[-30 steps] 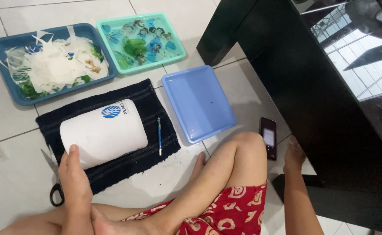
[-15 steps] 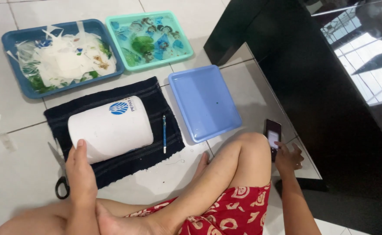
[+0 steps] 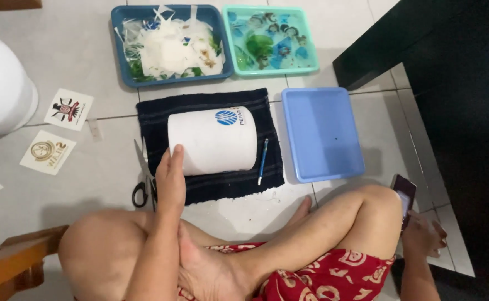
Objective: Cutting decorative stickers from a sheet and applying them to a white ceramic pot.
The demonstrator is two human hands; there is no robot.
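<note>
Floor, left to right: printed stickers (image 3: 69,108); scissors (image 3: 144,187); dark towel (image 3: 211,187) under white cylinder (image 3: 212,140), lying on its side; blue pen (image 3: 263,161); empty blue tray (image 3: 322,134); phone (image 3: 405,196).

Left hand (image 3: 171,181): fingers extended, resting flat on the cylinder's near left end.

Right hand (image 3: 422,234): curled beneath the phone, grip unclear.

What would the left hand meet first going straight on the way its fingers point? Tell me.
The left hand points up the floor and already touches the white cylinder lying on the dark towel. Beyond it, probably the dark blue tray.
</note>
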